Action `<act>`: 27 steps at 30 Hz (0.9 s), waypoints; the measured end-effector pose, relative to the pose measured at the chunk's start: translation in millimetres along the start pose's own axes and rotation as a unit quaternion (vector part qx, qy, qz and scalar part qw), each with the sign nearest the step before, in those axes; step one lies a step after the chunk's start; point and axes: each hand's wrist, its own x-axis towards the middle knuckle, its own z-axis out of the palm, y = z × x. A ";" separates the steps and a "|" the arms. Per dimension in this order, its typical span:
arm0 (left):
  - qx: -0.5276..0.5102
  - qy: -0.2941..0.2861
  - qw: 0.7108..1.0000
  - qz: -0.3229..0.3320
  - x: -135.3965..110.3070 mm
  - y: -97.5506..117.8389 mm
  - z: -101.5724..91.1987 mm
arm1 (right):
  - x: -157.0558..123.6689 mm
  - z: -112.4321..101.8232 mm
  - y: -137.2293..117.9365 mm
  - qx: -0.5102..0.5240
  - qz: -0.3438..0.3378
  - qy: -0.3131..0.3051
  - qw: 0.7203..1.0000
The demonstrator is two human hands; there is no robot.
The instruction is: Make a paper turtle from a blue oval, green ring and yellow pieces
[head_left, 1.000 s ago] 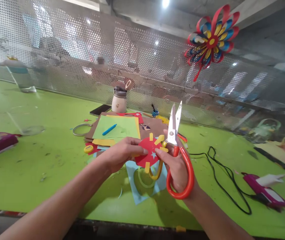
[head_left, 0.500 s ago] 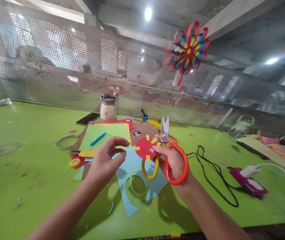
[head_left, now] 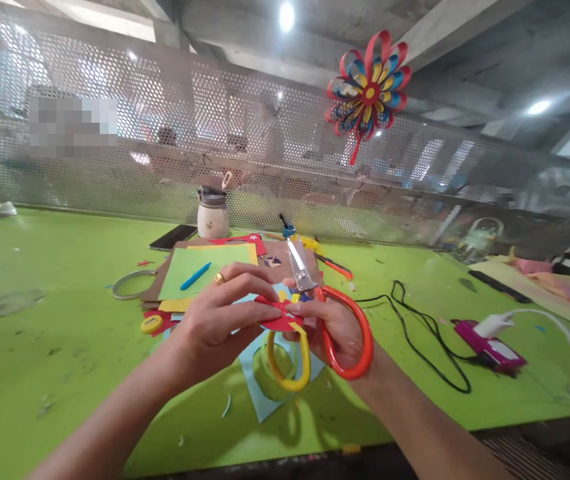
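My left hand (head_left: pixel 219 320) pinches the edge of a red paper disc (head_left: pixel 277 315) with yellow strips glued round it, held nearly flat above the table. My right hand (head_left: pixel 337 330) grips orange-handled scissors (head_left: pixel 337 313), blades closed and pointing up and left, while its thumb and fingers also hold the disc's right edge. A yellow paper loop (head_left: pixel 289 357) hangs below the disc. Under both hands a light blue paper sheet (head_left: pixel 259 390) lies on the green table (head_left: pixel 75 360).
A stack of coloured papers (head_left: pixel 205 263) with a blue crayon lies behind, beside a phone (head_left: pixel 172 237) and a small jar (head_left: pixel 213 212). A black cable (head_left: pixel 425 333) runs to a pink glue gun (head_left: pixel 489 343) on the right. A paper flower (head_left: pixel 369 93) hangs on the mesh screen.
My left hand had let go of the disc half a second ago and has now pinched it again. The disc tipped from facing me to nearly flat; the scissors tilted left.
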 end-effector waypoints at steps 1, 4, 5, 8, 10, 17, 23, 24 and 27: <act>0.009 0.001 1.000 0.004 -0.3 0.7 -0.6 | -0.4 0.1 0.1 0.002 -0.001 -0.003 1.000; 0.028 0.003 1.000 0.004 -1.1 3.7 -1.3 | -1.2 -0.9 0.0 0.007 -0.007 -0.004 1.000; 0.031 0.001 1.000 0.000 -1.2 4.7 -1.1 | -1.2 -1.5 0.0 0.007 -0.007 -0.005 1.000; 0.038 -0.012 0.999 -0.018 -1.6 6.7 0.4 | 0.1 -3.7 0.0 0.007 -0.013 -0.004 1.000; 0.048 -0.017 0.998 -0.021 -2.4 7.5 1.7 | 2.0 -4.8 -0.1 0.006 -0.014 -0.007 1.000; 0.133 -0.016 0.991 -0.014 -10.9 9.4 5.8 | 3.8 -7.5 3.7 -0.025 -0.018 -0.021 0.999; 0.019 0.030 0.996 -0.087 -6.8 9.2 4.1 | -11.3 -19.4 12.6 -0.126 -0.138 0.017 0.982; -0.025 0.037 0.992 -0.121 -5.3 9.3 2.1 | -15.9 -22.6 12.6 -0.198 -0.181 0.017 0.963; -0.142 0.042 0.948 -0.281 -3.6 8.7 -6.0 | -29.1 -34.9 9.7 -0.397 -0.272 0.034 0.876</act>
